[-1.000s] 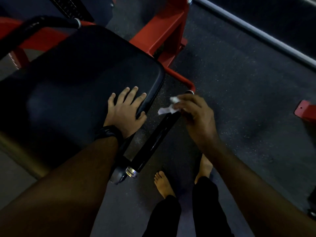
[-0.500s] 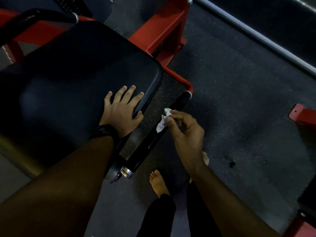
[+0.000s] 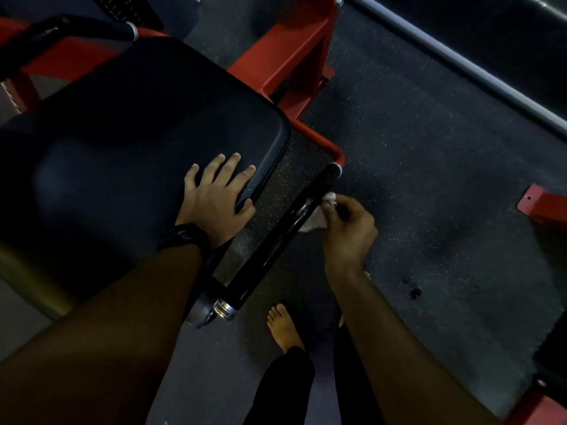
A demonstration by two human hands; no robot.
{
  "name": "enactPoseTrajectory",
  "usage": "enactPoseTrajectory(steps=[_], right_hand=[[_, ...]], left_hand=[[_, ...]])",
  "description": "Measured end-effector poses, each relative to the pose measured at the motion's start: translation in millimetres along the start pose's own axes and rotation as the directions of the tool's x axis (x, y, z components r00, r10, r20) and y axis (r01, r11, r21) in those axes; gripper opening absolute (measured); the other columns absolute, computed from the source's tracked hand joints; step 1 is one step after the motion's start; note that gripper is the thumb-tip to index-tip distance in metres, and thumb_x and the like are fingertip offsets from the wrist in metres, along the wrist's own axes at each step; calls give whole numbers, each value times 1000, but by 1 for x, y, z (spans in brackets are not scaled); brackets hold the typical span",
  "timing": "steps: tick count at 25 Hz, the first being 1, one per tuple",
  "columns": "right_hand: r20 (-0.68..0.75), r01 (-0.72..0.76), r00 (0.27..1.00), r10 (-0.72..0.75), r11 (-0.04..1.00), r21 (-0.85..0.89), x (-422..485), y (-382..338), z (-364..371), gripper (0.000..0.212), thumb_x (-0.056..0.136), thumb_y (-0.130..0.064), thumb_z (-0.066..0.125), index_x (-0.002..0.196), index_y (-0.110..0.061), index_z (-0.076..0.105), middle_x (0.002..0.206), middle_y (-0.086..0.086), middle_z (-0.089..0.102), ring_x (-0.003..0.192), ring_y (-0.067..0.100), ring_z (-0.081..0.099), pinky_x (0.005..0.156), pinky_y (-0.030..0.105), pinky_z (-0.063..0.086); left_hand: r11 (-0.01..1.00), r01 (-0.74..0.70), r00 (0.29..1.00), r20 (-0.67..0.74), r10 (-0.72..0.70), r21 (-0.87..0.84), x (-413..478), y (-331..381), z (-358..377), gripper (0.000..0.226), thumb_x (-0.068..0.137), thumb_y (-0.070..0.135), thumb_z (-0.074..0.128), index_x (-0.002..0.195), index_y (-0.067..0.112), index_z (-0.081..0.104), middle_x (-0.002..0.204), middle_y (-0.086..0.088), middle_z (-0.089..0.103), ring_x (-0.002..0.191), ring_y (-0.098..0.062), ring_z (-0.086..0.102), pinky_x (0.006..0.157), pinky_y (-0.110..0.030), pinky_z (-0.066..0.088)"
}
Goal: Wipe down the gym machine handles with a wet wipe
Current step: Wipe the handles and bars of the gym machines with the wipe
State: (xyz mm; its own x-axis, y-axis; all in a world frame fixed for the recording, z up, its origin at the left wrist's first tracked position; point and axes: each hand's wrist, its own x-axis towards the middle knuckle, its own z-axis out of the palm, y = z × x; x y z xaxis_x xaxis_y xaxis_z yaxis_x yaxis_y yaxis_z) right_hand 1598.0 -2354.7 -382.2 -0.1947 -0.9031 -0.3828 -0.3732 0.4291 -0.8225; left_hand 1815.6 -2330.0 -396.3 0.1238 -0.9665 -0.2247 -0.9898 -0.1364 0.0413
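Count, as seen:
- Hands, 2: my left hand [image 3: 214, 204], my right hand [image 3: 349, 231].
- Wet wipe [image 3: 316, 221], 1.
- Black handles, 2: near handle [image 3: 276, 240], far handle [image 3: 61, 30].
- Seat pad [image 3: 138, 133], 1.
- Wristband [image 3: 184, 237], 1.
- Bare foot [image 3: 283, 328], 1 plainly visible; the second is mostly hidden.

Left hand [image 3: 214, 204] lying flat, right hand [image 3: 349, 231] pinching a wipe [image 3: 330, 197].

The left forearm [image 3: 122, 317] is slanting in from the lower left, its wrist wearing a dark band [image 3: 187, 237]. That hand is resting palm down, its four fingers [image 3: 228, 167] spread forward and the thumb splayed to the right. The right forearm [image 3: 399, 348] is slanting in from the lower right with the back of the hand facing the camera. Its thumb and curled fingers are gripping the white wipe at their tips. Between the arms, one bare foot [image 3: 283, 328] is standing with its toes pointing forward.
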Motion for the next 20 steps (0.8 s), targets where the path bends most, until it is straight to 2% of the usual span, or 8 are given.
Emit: enactPoseTrajectory(steps=[1,4,6,10,14,17,19,20], right_hand=[[-24,-127,991,132,981,146,-5,-1,9,15,94,-15,65,107,-19,71,97,-5,71,90,6,67,82,34,59],[39,-410,890,454,759,506,-20,-8,24,13,96,-11,60,107,-15,67,96,-1,71,86,10,70,70,25,59],[100,-470,857,506,684,558,-16,-7,24,18,97,-4,56,111,-12,64,98,3,69,83,10,68,67,21,56],[184,-499,841,509,595,630,-4,-4,22,19,98,-4,55,115,-9,63,101,4,70,91,14,69,78,26,58],[158,-413,899,409,668,620,-11,5,24,25,97,-17,59,118,-6,65,109,7,71,101,17,68,89,31,56],[78,-296,946,314,746,596,3,7,27,22,94,-14,63,115,-8,69,112,9,71,107,17,67,94,39,56],[0,-121,991,133,900,418,12,7,22,19,93,-13,66,111,-11,72,111,4,71,107,12,66,94,38,56],[0,45,999,-47,963,264,10,8,16,18,92,-11,67,109,-12,73,111,2,69,106,10,65,93,34,55]], left_hand=[[1000,0,1000,0,0,2,0,0,0,63,90,46,53,149,32,37,160,0,29,148,-24,22,115,-60,18],[1000,-5,1000,-3,5,1,0,0,0,63,89,45,53,149,32,37,159,0,30,147,-24,23,115,-60,18],[1000,-6,1000,-10,6,-4,-1,0,0,62,89,46,52,148,32,37,159,0,30,147,-24,23,115,-60,18],[1000,-7,1000,-12,8,6,0,1,-1,62,89,49,45,148,32,37,159,0,31,147,-24,24,115,-60,19],[1000,-3,1000,-8,3,11,-2,1,0,62,90,46,51,148,32,37,159,1,31,147,-23,24,115,-60,19],[1000,-10,1000,-12,10,7,0,1,1,62,90,47,50,149,32,37,159,0,30,147,-24,23,115,-60,19],[1000,-8,1000,-27,8,10,0,0,1,62,89,48,45,148,32,38,159,0,32,147,-24,25,115,-60,20],[1000,-8,1000,-29,8,15,0,0,1,63,88,49,42,148,32,39,158,0,33,146,-24,25,115,-60,20]])
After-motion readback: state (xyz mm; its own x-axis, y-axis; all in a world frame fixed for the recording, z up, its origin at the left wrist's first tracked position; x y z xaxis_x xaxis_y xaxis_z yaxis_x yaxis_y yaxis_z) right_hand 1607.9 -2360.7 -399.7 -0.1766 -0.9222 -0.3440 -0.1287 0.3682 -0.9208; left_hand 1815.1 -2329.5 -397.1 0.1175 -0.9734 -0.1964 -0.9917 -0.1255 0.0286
